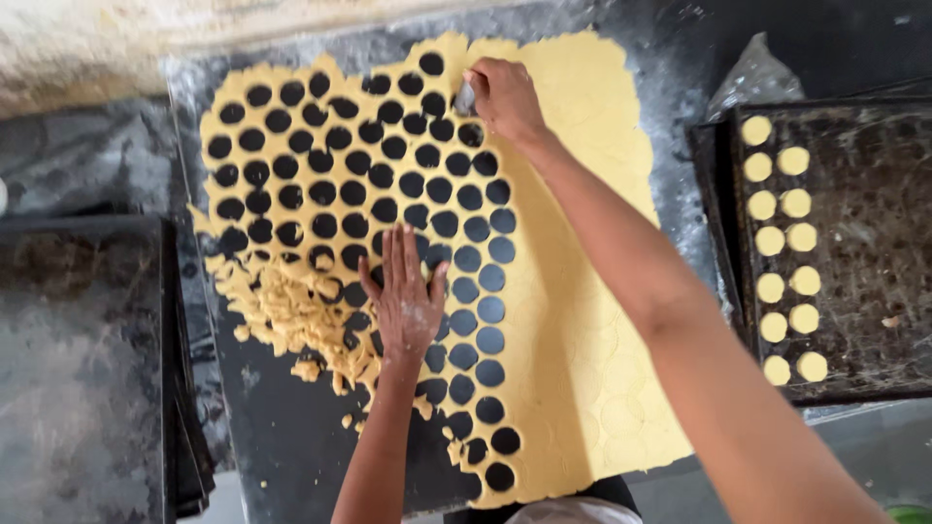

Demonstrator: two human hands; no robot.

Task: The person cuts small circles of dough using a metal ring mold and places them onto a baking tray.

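On punched dough sheet point(320, 146): left hand point(406, 301) flat, open; right hand point(505, 97) gripping round cutter point(466, 97).

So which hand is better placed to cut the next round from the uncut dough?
Probably the right hand: it holds the small cutter at the uncut dough sheet. The left hand lies flat on the holed scrap dough.

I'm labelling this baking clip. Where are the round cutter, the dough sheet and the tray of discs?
round cutter point(467, 97), head view, metal side below fingers
dough sheet point(582, 291), head view, uncut part
tray point(874, 223), head view, bare dark base
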